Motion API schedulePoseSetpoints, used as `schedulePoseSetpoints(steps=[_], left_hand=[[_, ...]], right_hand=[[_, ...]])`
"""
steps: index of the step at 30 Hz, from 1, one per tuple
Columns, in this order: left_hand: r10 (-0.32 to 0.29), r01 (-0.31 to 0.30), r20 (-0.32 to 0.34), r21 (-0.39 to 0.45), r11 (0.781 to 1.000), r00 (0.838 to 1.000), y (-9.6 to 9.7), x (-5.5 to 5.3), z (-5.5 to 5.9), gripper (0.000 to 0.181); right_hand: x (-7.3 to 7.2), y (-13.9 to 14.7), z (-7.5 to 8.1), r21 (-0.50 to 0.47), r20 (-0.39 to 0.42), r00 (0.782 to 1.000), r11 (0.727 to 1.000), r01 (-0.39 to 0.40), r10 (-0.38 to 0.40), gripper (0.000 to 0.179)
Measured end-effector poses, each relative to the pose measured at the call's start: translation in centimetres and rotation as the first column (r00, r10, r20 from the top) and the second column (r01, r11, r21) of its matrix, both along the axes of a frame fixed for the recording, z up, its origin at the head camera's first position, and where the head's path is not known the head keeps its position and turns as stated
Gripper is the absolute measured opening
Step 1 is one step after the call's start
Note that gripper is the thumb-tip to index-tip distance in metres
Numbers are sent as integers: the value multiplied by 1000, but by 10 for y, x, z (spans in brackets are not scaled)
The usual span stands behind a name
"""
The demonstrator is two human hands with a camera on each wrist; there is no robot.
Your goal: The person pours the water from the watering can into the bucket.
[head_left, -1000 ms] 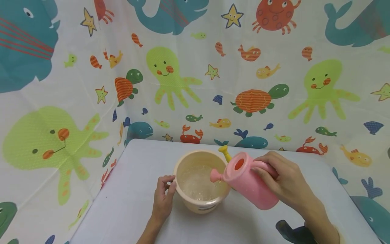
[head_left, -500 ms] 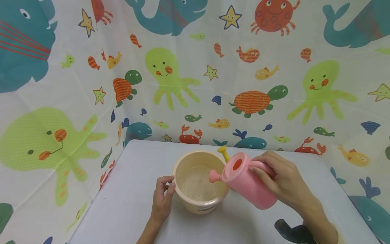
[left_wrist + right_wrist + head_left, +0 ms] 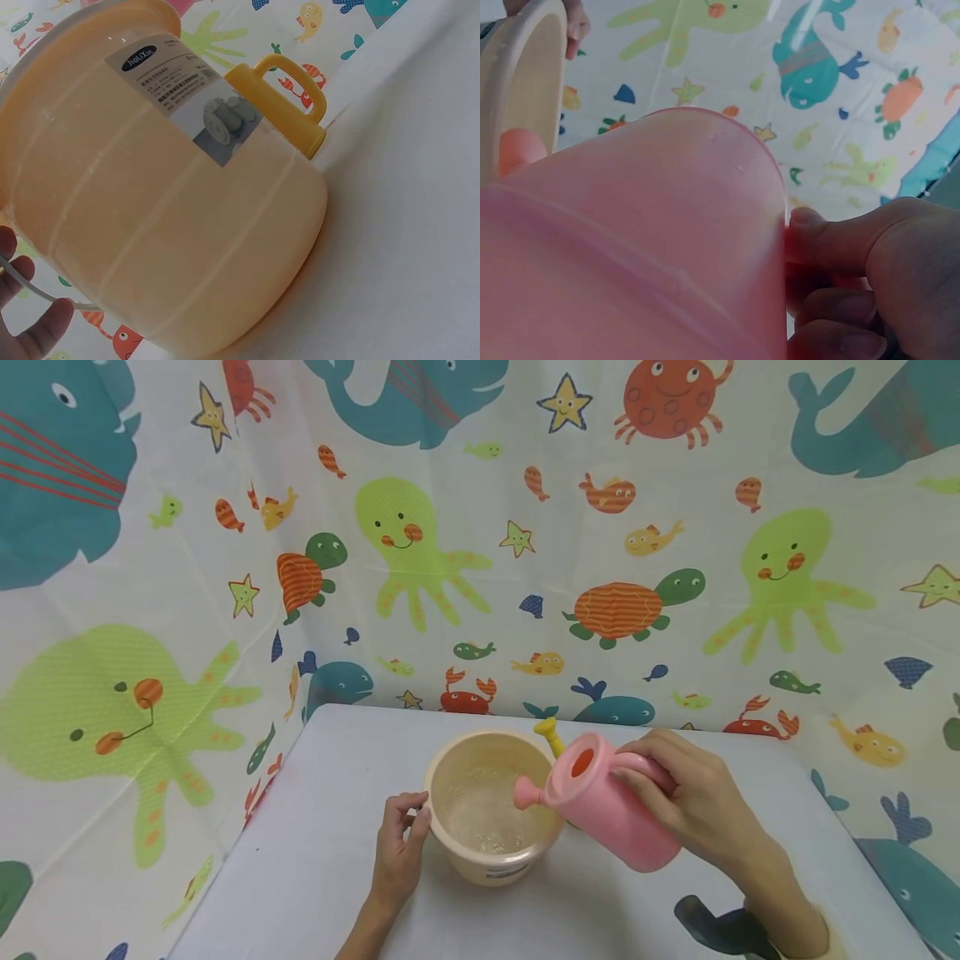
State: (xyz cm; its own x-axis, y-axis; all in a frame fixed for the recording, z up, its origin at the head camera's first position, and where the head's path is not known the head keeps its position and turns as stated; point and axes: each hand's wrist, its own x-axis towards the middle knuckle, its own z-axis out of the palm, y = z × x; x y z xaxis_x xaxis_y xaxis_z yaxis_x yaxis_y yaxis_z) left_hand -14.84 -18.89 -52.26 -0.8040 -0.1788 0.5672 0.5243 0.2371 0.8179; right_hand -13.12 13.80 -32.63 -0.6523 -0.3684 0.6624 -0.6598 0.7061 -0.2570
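A cream plastic bucket (image 3: 487,870) stands on the white table with rippling water inside. At its left side my left hand (image 3: 400,847) holds on by the rim; in the left wrist view, a thin wire handle (image 3: 24,281) of the bucket runs between its thumb and fingers. My right hand (image 3: 693,797) grips the handle of a pink watering can (image 3: 618,818), tilted left so its spout head hangs over the bucket's right part. In the right wrist view the can's pink body (image 3: 667,217) fills much of the picture, with curled fingers at its right.
Behind the bucket is a yellow watering can, its spout (image 3: 550,737) visible in the head view and its handle (image 3: 319,90) in the left wrist view. A curtain (image 3: 450,602) printed with sea animals hangs around the table (image 3: 315,835). Something black (image 3: 723,928) sits by the right wrist.
Both hands, the bucket and the tilted pink watering can hold nearly the same places. The water's ripples differ, and the whole head view has shifted slightly.
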Motion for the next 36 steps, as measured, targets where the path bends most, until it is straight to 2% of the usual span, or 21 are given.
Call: schedulePoseSetpoints(steps=[6,18,24,36], left_hand=[[3,-3,14,-7,1000,1000,0,0,-2,20],[-7,7,-27,10,1000,1000,1,-1,-4,26],[-1,1,-58,-8,1000,998,1,-3,-5,27],[2,-2,-27,2,1000,1000,0,-3,-5,25]], right_hand=[[0,0,0,4,-3,1000,1000,1,-1,37],[1,0,1,-3,14,1000,1000,7,-7,36],[0,0,1,-1,11,1000,1000,12,-12,35],[-2,-1,1,-2,10,1000,1000,-6,6,33]])
